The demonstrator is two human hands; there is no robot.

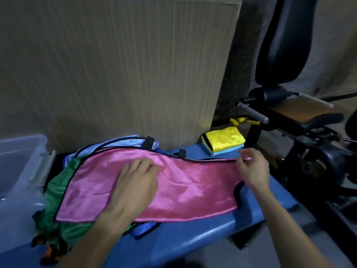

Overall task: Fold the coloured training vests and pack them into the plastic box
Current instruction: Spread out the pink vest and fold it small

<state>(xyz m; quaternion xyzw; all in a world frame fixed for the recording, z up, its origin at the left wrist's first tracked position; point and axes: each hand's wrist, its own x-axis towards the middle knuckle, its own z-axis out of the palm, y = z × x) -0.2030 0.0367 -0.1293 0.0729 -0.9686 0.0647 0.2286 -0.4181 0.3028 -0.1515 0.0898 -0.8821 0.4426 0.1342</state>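
The left hand lies palm down with loose, spread fingers pressing the middle of the pink vest, grasping nothing. The right hand pinches the vest's far right corner along its black-trimmed edge between thumb and fingertips. The pink vest is spread lengthwise across a blue padded bench, overlapping a crumpled green vest at its left end and a light blue vest behind. At the bench's far right corner sits a folded yellow vest stacked on a folded pale blue one. The clear plastic box stands left of the bench, beside a tall cardboard sheet.
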